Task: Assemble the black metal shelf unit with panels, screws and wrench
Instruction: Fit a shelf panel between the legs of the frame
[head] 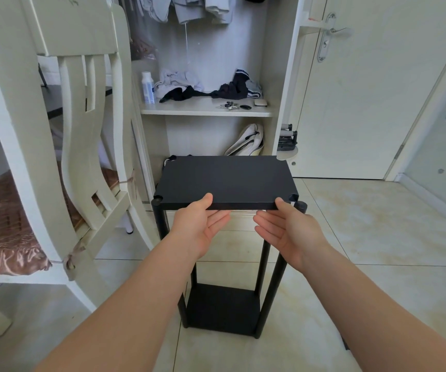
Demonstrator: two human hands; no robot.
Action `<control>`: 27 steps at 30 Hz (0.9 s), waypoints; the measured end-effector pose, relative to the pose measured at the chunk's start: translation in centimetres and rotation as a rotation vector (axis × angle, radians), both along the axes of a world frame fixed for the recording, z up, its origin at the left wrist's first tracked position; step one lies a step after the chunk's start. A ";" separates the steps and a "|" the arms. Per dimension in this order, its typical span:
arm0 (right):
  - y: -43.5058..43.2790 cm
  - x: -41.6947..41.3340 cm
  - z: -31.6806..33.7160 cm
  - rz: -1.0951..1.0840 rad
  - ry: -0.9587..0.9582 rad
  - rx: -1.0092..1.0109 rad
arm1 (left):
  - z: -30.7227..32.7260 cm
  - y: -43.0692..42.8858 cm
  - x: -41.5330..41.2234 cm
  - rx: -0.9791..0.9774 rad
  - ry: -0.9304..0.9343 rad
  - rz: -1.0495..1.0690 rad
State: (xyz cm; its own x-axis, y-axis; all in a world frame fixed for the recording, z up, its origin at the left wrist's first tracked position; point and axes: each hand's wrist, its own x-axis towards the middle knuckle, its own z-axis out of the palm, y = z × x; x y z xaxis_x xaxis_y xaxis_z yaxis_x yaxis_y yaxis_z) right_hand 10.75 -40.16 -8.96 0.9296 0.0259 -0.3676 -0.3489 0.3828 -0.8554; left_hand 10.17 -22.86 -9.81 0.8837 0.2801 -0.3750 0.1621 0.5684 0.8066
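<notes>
**Mia:** What is the biggest thing here?

**Ben:** The tall cream wooden wardrobe [283,76]. It stands open just behind the flat black metal top panel [224,178]. The cream wooden chair [82,130] is to the left of that panel.

**Mia:** Where is the top panel?

**Ben:** It is at the top of the round black metal poles [274,285]. Far below it, the flat black metal bottom panel [222,307] joins the poles down near the pale tiled floor [350,251].

**Mia:** Who holds the top panel?

**Ben:** A person does, with both hands on its near edge. The left hand [200,229] pinches the edge, thumb on top and fingers under. The right hand [289,232] pinches it the same way, a bit to the right.

**Mia:** Why hold it like that?

**Ben:** I think it keeps the panel flat. With a hand near each side, the person can slide it a little, so each cut-out corner meets a pole.

**Mia:** Does it fit yet?

**Ben:** The near left corner sits on its black pole top [157,201]. At the near right corner, the other pole top [302,205] pokes out just past the panel. So I think it needs a small push to the right. I see no screws and no wrench.

**Mia:** What is the smallest thing?

**Ben:** The bunch of metal keys [232,106], on the wardrobe shelf behind and above the panel.
</notes>
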 end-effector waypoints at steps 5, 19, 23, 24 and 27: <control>0.8 0.2 -0.3 0.004 0.011 0.000 | -0.1 0.4 0.0 0.008 0.008 0.030; 0.7 0.2 -0.8 -0.034 0.089 0.004 | -0.6 -0.5 0.4 0.070 0.018 0.039; 0.8 0.3 -1.0 -0.032 0.103 0.010 | -0.6 -0.6 0.6 0.093 0.018 0.028; 0.8 0.3 -1.1 -0.038 0.102 0.009 | -0.7 -0.6 0.6 0.093 0.021 0.022; 0.7 0.5 -1.1 -0.063 0.098 0.000 | -0.8 -1.0 0.8 0.101 0.037 0.014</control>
